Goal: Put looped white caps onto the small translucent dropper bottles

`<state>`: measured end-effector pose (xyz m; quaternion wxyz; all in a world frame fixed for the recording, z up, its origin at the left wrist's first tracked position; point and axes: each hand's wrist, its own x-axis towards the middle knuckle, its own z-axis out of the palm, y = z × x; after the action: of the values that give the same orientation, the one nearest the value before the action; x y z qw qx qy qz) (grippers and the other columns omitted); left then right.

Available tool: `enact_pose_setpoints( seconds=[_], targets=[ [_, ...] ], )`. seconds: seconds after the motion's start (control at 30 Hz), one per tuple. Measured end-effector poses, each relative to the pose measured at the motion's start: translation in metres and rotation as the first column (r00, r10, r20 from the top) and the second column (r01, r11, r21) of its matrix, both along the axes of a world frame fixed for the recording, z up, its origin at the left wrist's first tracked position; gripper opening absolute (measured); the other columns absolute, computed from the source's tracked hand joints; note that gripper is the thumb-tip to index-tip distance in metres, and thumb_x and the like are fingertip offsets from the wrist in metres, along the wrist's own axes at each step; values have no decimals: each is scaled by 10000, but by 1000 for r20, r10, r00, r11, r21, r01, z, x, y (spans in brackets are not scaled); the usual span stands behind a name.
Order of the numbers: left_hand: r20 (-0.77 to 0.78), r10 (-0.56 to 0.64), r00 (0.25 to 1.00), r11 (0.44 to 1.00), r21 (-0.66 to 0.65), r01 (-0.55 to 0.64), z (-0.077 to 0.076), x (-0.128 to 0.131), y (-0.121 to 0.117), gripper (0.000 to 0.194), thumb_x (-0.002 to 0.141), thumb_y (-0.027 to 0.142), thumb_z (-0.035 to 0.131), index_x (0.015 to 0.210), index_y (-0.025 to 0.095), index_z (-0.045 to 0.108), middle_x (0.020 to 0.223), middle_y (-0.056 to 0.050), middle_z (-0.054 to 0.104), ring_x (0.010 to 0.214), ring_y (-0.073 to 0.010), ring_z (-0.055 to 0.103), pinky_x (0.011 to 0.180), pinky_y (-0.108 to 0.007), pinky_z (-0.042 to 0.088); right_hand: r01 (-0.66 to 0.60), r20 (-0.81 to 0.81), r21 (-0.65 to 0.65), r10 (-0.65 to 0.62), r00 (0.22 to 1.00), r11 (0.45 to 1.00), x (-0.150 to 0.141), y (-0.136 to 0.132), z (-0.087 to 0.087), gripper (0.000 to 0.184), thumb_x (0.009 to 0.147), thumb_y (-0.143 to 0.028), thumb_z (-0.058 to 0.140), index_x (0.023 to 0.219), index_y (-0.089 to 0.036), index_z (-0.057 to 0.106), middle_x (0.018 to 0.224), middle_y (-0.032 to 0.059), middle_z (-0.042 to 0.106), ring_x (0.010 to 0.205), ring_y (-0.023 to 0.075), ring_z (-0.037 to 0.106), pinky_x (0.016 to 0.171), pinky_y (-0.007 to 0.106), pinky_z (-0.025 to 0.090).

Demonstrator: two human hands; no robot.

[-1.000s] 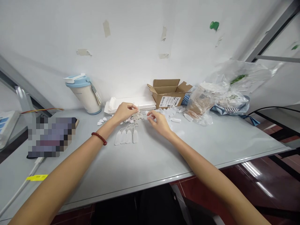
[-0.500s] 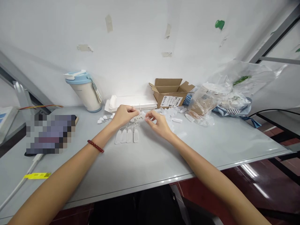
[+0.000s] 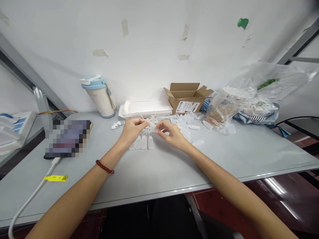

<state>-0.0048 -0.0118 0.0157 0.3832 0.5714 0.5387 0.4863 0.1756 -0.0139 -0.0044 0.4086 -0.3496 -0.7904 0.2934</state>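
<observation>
Above the middle of the table, my left hand (image 3: 133,131) is closed, thumb and fingertips pinched at a thin white cord. Close on its right, my right hand (image 3: 170,133) pinches at a small translucent white sleeve (image 3: 153,127), partly hidden by the fingers. A tangle of white cords (image 3: 152,119) lies behind and around the fingertips. Several translucent rounded sleeves (image 3: 144,142) lie in a row just in front of the hands, with cords running to their tops. A heap of loose sleeves (image 3: 185,120) lies right of my right hand.
Small white pieces with dark prongs (image 3: 117,125) lie left of my left hand. Behind stand a tumbler (image 3: 99,99), white flat boxes (image 3: 149,108) and an open cardboard box (image 3: 185,99). A phone (image 3: 69,137) with a cable (image 3: 32,192) lies left; plastic bags (image 3: 224,109) sit right.
The view has shifted so that the table things appear farther right. Both hands stay together over the cords; my left hand now sits a little lower, covering part of the sleeve row.
</observation>
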Motion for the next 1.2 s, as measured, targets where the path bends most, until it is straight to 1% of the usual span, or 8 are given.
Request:
enact_pose_setpoints(
  seconds=[0.23, 0.5, 0.63, 0.73, 0.83, 0.93, 1.03, 1.2],
  targets=[
    [-71, -122, 990, 991, 42, 125, 2, -6, 0, 186, 692, 330, 675, 757, 156, 687, 764, -28, 681, 725, -160, 597, 663, -268, 446, 8, -23, -13, -9, 1000, 1000, -2, 0, -5, 122, 810, -252, 553, 910, -197, 508, 877, 35, 609, 812, 146, 586, 706, 283, 500],
    [-101, -195, 976, 979, 43, 201, 5, -4, -3, 240, 710, 353, 688, 843, 155, 706, 874, -54, 726, 820, -192, 647, 749, -302, 489, -40, -129, -190, 15, 991, 981, -6, -5, -5, 390, 806, -241, 565, 1181, -178, 474, 855, 40, 622, 795, 161, 616, 750, 339, 505],
    [-160, -163, 973, 980, 85, 178, 6, -2, -9, 221, 734, 348, 669, 841, 155, 692, 876, -57, 722, 818, -195, 651, 751, -312, 496, -79, -204, -287, 20, 979, 954, -8, -6, -5, 342, 802, -233, 570, 1134, -176, 509, 886, 51, 629, 817, 164, 626, 784, 353, 508],
    [-299, -65, 952, 972, 198, 128, 4, -2, -14, 163, 786, 307, 614, 830, 162, 675, 855, -50, 714, 789, -186, 640, 730, -312, 498, -131, -290, -364, 22, 957, 922, -7, -3, -7, 317, 787, -256, 597, 1089, -194, 522, 885, 44, 642, 808, 166, 637, 794, 360, 507],
    [-471, 90, 877, 892, 429, 139, -1, -3, -17, 115, 819, 239, 572, 853, 166, 653, 860, -56, 691, 820, -198, 618, 751, -339, 497, -177, -343, -421, 24, 939, 890, -4, 0, -6, 312, 773, -270, 623, 1064, -203, 533, 867, 34, 657, 805, 166, 643, 811, 364, 500],
    [-582, 155, 799, 759, 588, 280, -6, -3, -17, 161, 827, 214, 581, 973, 158, 619, 977, -90, 655, 955, -233, 579, 832, -392, 487, -201, -384, -449, 16, 923, 871, -3, 1, -4, 308, 760, -264, 644, 1046, -198, 553, 855, 29, 664, 799, 160, 640, 826, 363, 493],
    [-669, 127, 733, 680, 597, 427, -10, -2, -15, 284, 818, 222, 621, 1087, 149, 565, 1092, -115, 614, 1036, -257, 527, 875, -424, 476, -225, -418, -462, 13, 908, 858, -3, 1, -2, 304, 751, -249, 650, 1037, -190, 566, 852, 28, 668, 815, 159, 640, 831, 358, 490],
    [-728, 117, 675, 650, 570, 502, -11, -2, -15, 363, 795, 227, 660, 1119, 136, 526, 1125, -123, 602, 1040, -274, 497, 885, -437, 468, -188, -383, -515, -29, 923, 836, -4, 0, -2, 307, 731, -196, 642, 1028, -166, 575, 784, 5, 654, 733, 131, 622, 795, 330, 490]
  ],
)
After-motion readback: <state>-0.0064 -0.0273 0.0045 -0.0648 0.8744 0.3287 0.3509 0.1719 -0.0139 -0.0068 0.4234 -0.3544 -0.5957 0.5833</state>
